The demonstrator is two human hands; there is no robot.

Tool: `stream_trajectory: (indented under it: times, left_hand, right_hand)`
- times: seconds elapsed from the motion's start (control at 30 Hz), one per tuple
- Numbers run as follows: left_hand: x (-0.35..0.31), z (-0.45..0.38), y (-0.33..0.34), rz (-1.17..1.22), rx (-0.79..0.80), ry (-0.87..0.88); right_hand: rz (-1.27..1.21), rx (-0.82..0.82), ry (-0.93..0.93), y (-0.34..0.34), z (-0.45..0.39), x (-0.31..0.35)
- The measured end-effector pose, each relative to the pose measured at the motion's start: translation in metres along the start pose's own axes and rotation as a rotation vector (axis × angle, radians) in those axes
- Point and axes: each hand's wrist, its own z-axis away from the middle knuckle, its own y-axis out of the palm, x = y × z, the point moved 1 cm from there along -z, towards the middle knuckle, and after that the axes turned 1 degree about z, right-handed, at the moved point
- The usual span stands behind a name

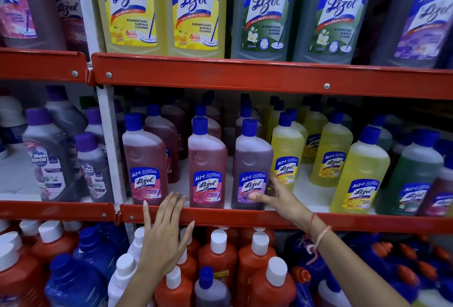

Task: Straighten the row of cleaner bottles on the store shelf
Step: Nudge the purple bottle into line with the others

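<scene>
On the middle shelf [245, 216] a front row of Lizol cleaner bottles with blue caps stands upright: a pink bottle [144, 159] at the left, a second pink bottle [207, 164] beside it, then a purple bottle [252, 166], then yellow bottles [286, 152]. My right hand [277, 196] grips the purple bottle low on its right side, thumb across the label. My left hand [164, 228] is flat and spread, fingertips on the red shelf lip between the two pink bottles, holding nothing.
More bottles stand in rows behind the front ones. Large Lizol bottles [196, 9] fill the shelf above. Orange and blue bottles with white caps [218, 250] crowd the shelf below. A white upright post [110, 147] divides off a left bay of Max Kleen bottles [49, 159].
</scene>
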Motion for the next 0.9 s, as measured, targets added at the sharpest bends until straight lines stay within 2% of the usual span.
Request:
stream_trajectory:
  times: [0.23, 0.43, 0.5, 0.7, 0.9]
  left_hand:
    - [-0.001, 0.000, -0.002, 0.000, -0.008, 0.000]
    - [-0.002, 0.000, -0.002, 0.006, -0.006, -0.008]
    - [-0.003, 0.000, -0.001, 0.008, -0.008, -0.013]
    - [-0.003, 0.000, 0.000, 0.002, -0.001, -0.015]
    - [-0.002, 0.000, -0.001, 0.011, 0.003, -0.019]
  right_hand:
    - [0.045, -0.110, -0.048, -0.009, 0.013, 0.002]
    - [-0.075, -0.467, -0.068, -0.041, 0.021, -0.005]
    - [-0.062, -0.523, -0.031, -0.047, 0.014, -0.007]
    - [-0.187, -0.390, 0.120, -0.062, -0.017, -0.009]
    - [-0.312, -0.308, 0.151, -0.069, -0.022, -0.013]
